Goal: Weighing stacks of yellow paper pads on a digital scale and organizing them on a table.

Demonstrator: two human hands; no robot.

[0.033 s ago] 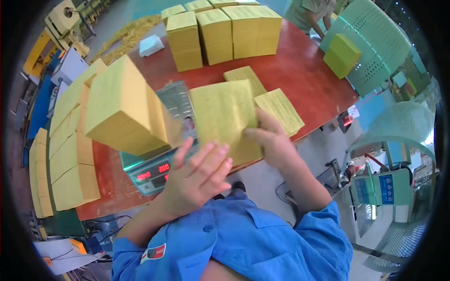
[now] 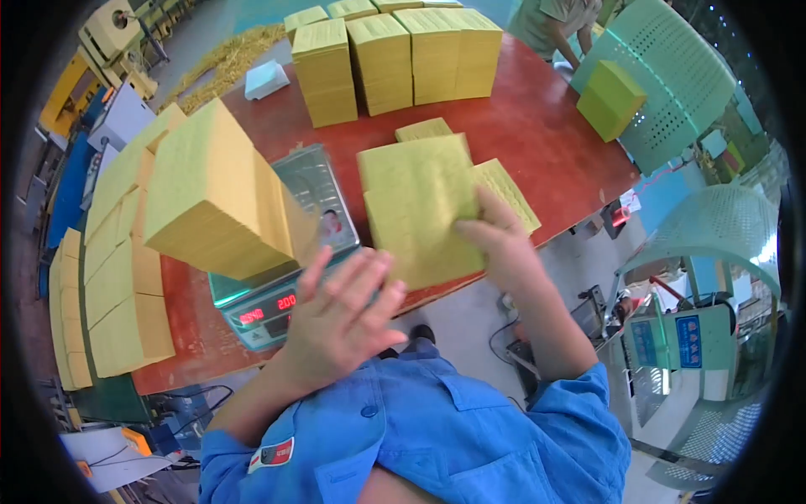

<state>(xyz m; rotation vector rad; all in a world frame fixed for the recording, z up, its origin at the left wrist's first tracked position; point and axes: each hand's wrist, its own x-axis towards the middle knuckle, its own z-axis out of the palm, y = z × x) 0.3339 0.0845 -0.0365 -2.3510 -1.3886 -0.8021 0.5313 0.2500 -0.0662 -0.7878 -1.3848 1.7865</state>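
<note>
My right hand [image 2: 501, 239] grips the right edge of a stack of yellow paper sheets [image 2: 420, 193], thumb on top, holding it tilted before me. Its sheets look slightly fanned at the left edge. My left hand [image 2: 340, 323] is open with its fingers stretched out, beside the stack's lower left corner. It holds nothing; whether the fingertips touch the paper I cannot tell. To the left, a tall block of yellow paper [image 2: 222, 197] rests on a digital scale [image 2: 260, 315] with a lit red display. Behind the held stack lie two smaller yellow paper stacks, one at right [image 2: 508, 191] and one farther back [image 2: 422, 128].
Tall paper stacks [image 2: 323, 80] line the far side of the red table [image 2: 562, 126]. More blocks [image 2: 130, 277] stand along the left. At far right a yellow-green block [image 2: 611, 99] sits by a perforated green guard [image 2: 672, 76]. Another person [image 2: 550, 25] stands beyond the table.
The held stack has shifted slightly right with my right hand, covering more of the stacks behind it. My left hand has moved slightly left, away from the paper.
</note>
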